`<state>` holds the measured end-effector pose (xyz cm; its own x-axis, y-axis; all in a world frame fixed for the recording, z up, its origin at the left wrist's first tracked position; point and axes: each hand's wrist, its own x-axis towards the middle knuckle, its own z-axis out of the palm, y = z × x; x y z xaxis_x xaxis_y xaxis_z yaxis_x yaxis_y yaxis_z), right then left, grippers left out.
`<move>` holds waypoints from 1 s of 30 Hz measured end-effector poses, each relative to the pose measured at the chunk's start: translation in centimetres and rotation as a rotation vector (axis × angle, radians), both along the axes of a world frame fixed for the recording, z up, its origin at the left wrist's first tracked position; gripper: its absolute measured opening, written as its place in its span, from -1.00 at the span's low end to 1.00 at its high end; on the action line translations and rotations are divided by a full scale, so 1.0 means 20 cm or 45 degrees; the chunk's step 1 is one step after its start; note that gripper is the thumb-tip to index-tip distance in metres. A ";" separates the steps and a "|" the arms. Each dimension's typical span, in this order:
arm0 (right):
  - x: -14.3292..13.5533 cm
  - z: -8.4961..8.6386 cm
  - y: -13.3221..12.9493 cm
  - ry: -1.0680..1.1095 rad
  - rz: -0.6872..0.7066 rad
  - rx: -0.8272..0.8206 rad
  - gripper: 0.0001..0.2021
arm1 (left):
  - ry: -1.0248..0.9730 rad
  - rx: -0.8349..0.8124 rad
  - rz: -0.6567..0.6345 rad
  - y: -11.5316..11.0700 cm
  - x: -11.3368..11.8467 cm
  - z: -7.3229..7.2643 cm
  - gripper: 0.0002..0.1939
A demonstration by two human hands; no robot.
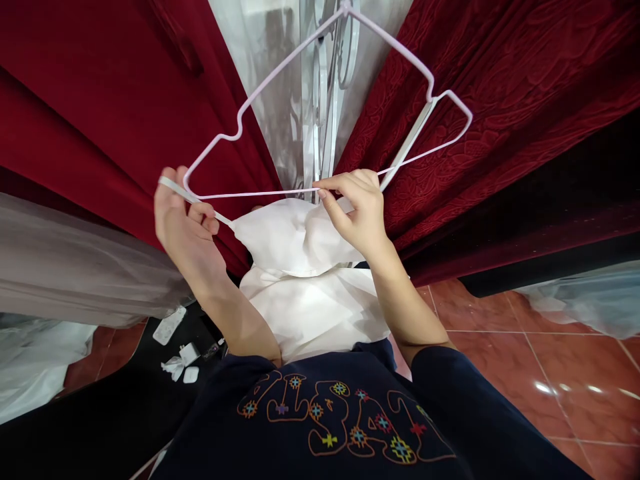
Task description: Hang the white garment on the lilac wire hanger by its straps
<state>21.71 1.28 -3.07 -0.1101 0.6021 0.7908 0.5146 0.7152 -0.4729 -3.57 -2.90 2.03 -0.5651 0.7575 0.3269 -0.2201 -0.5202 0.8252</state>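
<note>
A pale pink clothes hanger (280, 75) is held up in front of me, its top at the upper edge of the view. My right hand (357, 207) pinches the hanger's bottom bar near its middle. Over the hanger's right notch runs one white strap (411, 137) of a white garment (295, 237). The garment hangs below the bar and spreads over my lap. At the hanger's left end, my left hand (185, 207) has the other white strap (176, 189) around its fingers, stretched beside the hanger's corner. That strap is outside the left notch.
Red curtains (115, 87) hang on both sides, with sheer white fabric (265, 60) and metal bars between them. A black surface (125, 407) at lower left bears a white charger (189, 353) and small white items. Red floor tiles (500, 360) show at right.
</note>
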 end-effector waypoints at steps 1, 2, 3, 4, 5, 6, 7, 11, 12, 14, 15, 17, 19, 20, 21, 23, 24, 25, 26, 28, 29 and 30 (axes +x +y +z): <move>0.00 0.00 0.00 -0.014 0.020 -0.013 -0.74 | 0.040 -0.083 -0.028 0.01 0.01 -0.03 -0.77; -0.01 0.00 0.00 -0.026 0.045 -0.024 -0.73 | 0.099 -0.149 -0.103 0.01 0.03 -0.05 -0.79; -0.01 0.00 0.00 -0.032 0.071 -0.033 -0.72 | 0.160 -0.177 -0.203 0.01 0.05 -0.07 -0.77; -0.02 0.00 0.00 -0.034 0.091 -0.042 -0.71 | 0.208 -0.177 -0.295 0.01 0.08 -0.07 -0.71; -0.03 0.01 -0.01 -0.031 0.104 -0.051 -0.71 | 0.232 -0.159 -0.349 0.02 0.11 -0.07 -0.64; -0.03 0.02 -0.02 -0.027 0.113 -0.057 -0.71 | 0.235 -0.138 -0.371 0.02 0.14 -0.07 -0.59; -0.03 0.03 -0.02 -0.024 0.124 -0.059 -0.72 | 0.223 -0.121 -0.371 0.02 0.17 -0.06 -0.56; 0.01 0.02 -0.01 0.154 0.139 0.066 -0.76 | 0.194 -0.091 -0.345 0.03 0.24 -0.04 -0.53; 0.03 0.00 0.01 0.290 0.064 0.152 -0.77 | 0.192 -0.079 -0.345 0.03 0.24 -0.05 -0.52; 0.11 -0.05 0.07 0.592 -0.157 0.309 -0.79 | 0.188 -0.046 -0.353 0.04 0.24 -0.05 -0.49; 0.15 -0.07 0.10 0.699 -0.249 0.340 -0.79 | 0.187 -0.027 -0.360 0.04 0.23 -0.05 -0.48; 0.23 -0.12 0.17 0.736 -0.254 0.248 -0.70 | 0.190 0.001 -0.373 0.04 0.23 -0.06 -0.47; 0.28 -0.15 0.21 0.678 -0.185 0.109 -0.67 | 0.180 0.000 -0.367 0.04 0.23 -0.06 -0.46; 0.29 -0.15 0.21 0.660 -0.169 0.066 -0.70 | 0.168 -0.012 -0.358 0.04 0.24 -0.06 -0.46; 0.30 -0.15 0.21 0.667 -0.169 0.047 -0.73 | 0.155 -0.027 -0.346 0.04 0.24 -0.06 -0.45; 0.29 -0.11 0.18 0.726 -0.172 0.023 -0.74 | 0.148 -0.045 -0.322 0.04 0.25 -0.06 -0.45; 0.29 -0.08 0.15 0.757 -0.161 0.000 -0.72 | 0.156 -0.042 -0.314 0.05 0.26 -0.06 -0.44; 0.28 -0.04 0.13 0.775 -0.141 -0.039 -0.70 | 0.169 -0.030 -0.306 0.05 0.26 -0.06 -0.44; 0.27 0.00 0.10 0.772 -0.108 -0.093 -0.70 | 0.184 -0.011 -0.304 0.05 0.26 -0.07 -0.44; 0.27 0.10 0.07 0.745 -0.022 -0.187 -0.73 | 0.190 0.040 -0.307 0.06 0.26 -0.07 -0.44; 0.28 0.14 0.06 0.730 0.017 -0.206 -0.76 | 0.177 0.065 -0.312 0.07 0.26 -0.08 -0.44; 0.28 0.19 0.06 0.720 0.046 -0.200 -0.78 | 0.164 0.083 -0.323 0.07 0.26 -0.08 -0.44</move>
